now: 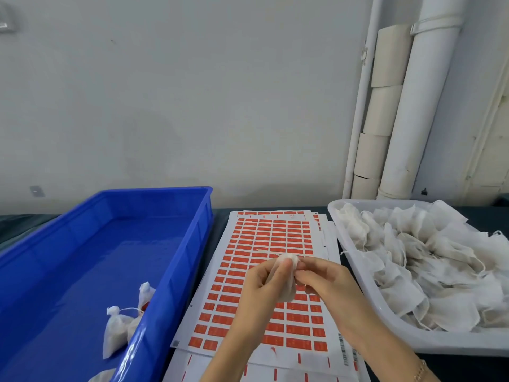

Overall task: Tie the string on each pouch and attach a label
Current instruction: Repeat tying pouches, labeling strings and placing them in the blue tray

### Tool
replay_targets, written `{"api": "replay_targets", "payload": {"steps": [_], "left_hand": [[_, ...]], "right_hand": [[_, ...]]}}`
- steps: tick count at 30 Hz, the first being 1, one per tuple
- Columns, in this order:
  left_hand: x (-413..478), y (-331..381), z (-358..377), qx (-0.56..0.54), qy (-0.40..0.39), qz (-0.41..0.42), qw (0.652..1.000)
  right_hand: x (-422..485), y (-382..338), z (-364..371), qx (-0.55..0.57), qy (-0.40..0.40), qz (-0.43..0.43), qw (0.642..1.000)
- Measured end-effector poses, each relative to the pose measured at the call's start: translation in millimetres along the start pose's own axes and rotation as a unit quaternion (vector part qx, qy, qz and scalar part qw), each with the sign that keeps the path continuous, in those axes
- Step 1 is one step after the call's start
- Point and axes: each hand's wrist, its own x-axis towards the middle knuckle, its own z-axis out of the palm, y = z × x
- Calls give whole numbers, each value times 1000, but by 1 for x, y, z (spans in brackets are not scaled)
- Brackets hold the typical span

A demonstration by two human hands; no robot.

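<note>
Hidden: the left hand [264, 288] covered most of the pouch [287, 292], so only its gathered top and a bit of its lower body showed.
String: too fine to make out at the pouch's neck, and whether a knot was there could not be told.
Cut off: both forearms ran out at the bottom edge, and a bracelet [420, 370] sat on the right wrist, lower right.
Print: the text on the labels was too blurred to read.
Left grip: fingers and thumb were curled round the pouch's body.
Right grip: the right hand [325, 282] pinched the pouch's neck with curled fingertips.
Pouch place: centre of the frame, held above the sheets [275, 235], between the two hands.
Table: a dark top [219, 230], showing between the containers and the sheets.
Sheets: several white ones lay stacked in the middle, the top one carrying rows of orange-red labels.
Room: a plain pale wall [192, 92] filled the upper frame, with white pipes [421, 106] and cardboard tubes [382, 111] standing at upper right.
Bin: a blue one [154, 190] at left held a few tied pouches [115, 332] in its near right corner, lower left of the frame.
Tray: a white one [355, 271] at right was heaped with loose pouches [427, 257].
</note>
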Motion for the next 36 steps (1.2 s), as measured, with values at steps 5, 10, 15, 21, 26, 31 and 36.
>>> {"api": "replay_targets", "payload": {"steps": [5, 10, 15, 21, 26, 31, 36], "left_hand": [[3, -5, 2, 24, 77, -29, 996], [2, -9, 7, -36, 102, -83, 991], [-2, -6, 4, -114, 97, -132, 980], [-4, -5, 9, -168, 92, -164, 968], [-7, -6, 11, -184, 104, -157, 965], [-8, 1, 9, -180, 68, -159, 968], [-11, 7, 3, -151, 3, -147, 978]], "right_hand": [[0, 4, 1, 45, 49, 20, 998], [0, 7, 0, 72, 88, 23, 993], [1, 10, -5, -27, 107, -64, 992], [-10, 13, 1, -190, 106, -239, 946], [-11, 14, 1, -263, 145, -262, 917], [-12, 16, -2, -254, 112, -281, 919], [-16, 13, -5, -136, 110, -297, 939]]}}
